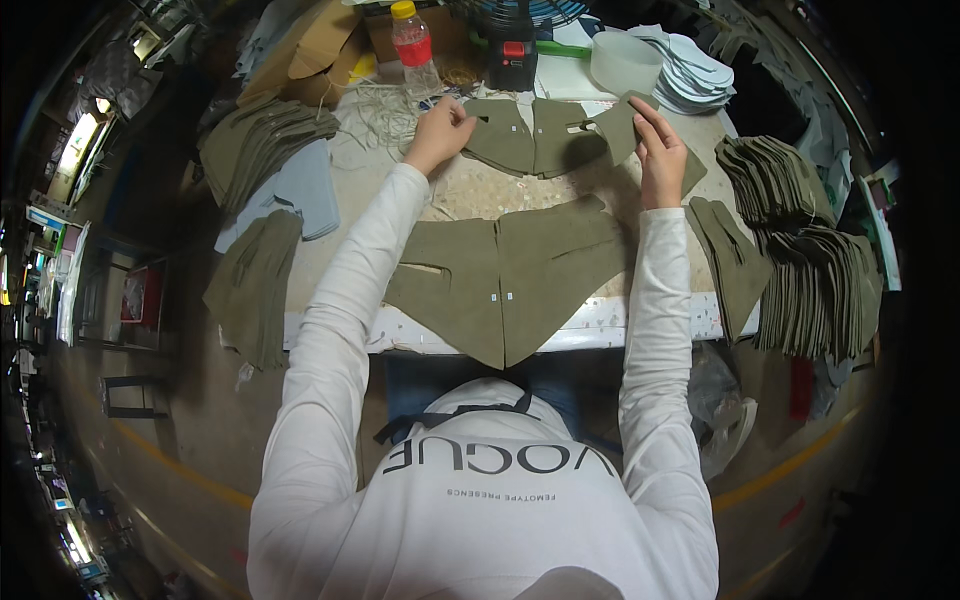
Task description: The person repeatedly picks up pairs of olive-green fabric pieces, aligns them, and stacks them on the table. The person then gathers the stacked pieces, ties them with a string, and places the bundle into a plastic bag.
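Two olive fabric panels, a left one (497, 140) and a right one (560, 130), lie side by side at the far part of the table, each with a slot cut in it. My left hand (438, 135) is closed at the outer edge of the left panel, its fingertips pinched there. My right hand (662, 160) grips another olive fabric piece (618, 128), raised partly over the right panel. Closer to me, a larger left panel (455, 255) and right panel (560, 255) lie with their straight edges together, their points hanging over the table's front edge.
Olive stacks flank the table (400, 340): one at left (255, 150), one at right (815, 290). Light blue pieces (305, 190) lie at left. At the back stand a yellow-capped bottle (411, 45), a fan (512, 60), a translucent tub (625, 65) and a cardboard box (325, 45).
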Demonstrator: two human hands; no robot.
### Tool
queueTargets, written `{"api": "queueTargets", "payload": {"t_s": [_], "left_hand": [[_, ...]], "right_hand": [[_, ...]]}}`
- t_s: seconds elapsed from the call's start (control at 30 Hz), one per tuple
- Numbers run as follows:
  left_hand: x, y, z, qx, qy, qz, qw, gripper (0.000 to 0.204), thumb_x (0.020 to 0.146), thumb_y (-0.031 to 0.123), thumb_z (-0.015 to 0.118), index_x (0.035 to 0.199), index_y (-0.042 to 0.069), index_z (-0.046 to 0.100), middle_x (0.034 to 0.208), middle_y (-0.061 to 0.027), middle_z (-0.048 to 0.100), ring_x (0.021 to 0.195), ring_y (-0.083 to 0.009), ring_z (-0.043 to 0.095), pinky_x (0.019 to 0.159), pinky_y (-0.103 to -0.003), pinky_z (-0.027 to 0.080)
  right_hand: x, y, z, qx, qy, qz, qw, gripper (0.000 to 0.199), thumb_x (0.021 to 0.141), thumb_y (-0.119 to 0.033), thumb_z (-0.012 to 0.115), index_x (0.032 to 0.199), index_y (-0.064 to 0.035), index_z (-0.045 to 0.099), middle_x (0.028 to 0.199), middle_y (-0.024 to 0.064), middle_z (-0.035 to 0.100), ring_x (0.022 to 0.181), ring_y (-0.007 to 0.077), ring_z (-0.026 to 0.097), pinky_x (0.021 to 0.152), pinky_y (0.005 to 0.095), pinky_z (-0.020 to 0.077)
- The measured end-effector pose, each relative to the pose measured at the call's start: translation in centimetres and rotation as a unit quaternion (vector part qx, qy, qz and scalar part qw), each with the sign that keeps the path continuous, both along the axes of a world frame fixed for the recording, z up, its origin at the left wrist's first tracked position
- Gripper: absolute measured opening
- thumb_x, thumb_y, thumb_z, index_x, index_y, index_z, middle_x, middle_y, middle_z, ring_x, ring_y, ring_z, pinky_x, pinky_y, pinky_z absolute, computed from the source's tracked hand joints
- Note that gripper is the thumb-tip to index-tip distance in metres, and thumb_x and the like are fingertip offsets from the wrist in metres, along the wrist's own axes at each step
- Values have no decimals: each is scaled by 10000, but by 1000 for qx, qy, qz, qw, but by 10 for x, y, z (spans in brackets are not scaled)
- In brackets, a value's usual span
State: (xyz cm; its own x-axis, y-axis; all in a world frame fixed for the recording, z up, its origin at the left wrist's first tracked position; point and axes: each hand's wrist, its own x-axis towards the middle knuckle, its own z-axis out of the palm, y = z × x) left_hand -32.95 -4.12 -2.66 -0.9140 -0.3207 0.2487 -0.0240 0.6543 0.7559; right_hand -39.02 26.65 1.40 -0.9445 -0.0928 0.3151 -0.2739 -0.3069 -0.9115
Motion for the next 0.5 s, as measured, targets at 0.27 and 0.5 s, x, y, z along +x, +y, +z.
{"api": "queueTargets", "payload": {"t_s": [0.27, 0.5], "left_hand": [[40, 0, 62, 391, 60, -74, 915, 256, 918, 99, 666, 1155, 33, 594, 1013, -93, 673, 888, -145, 667, 718, -273, 582], [138, 21, 88, 328, 17, -124, 936, 365, 913, 120, 667, 1260, 20, 618, 1171, -39, 646, 1033, -77, 604, 868, -220, 498]], "right_hand": [[42, 4, 13, -21, -21, 68, 997, 301, 904, -46, 658, 1204, -16, 671, 992, -2, 668, 751, 17, 547, 618, 140, 409], [118, -8, 21, 35, 2, 92, 995, 469, 864, -62, 698, 1315, -10, 582, 884, -31, 619, 686, 0, 454, 630, 160, 398]]}}
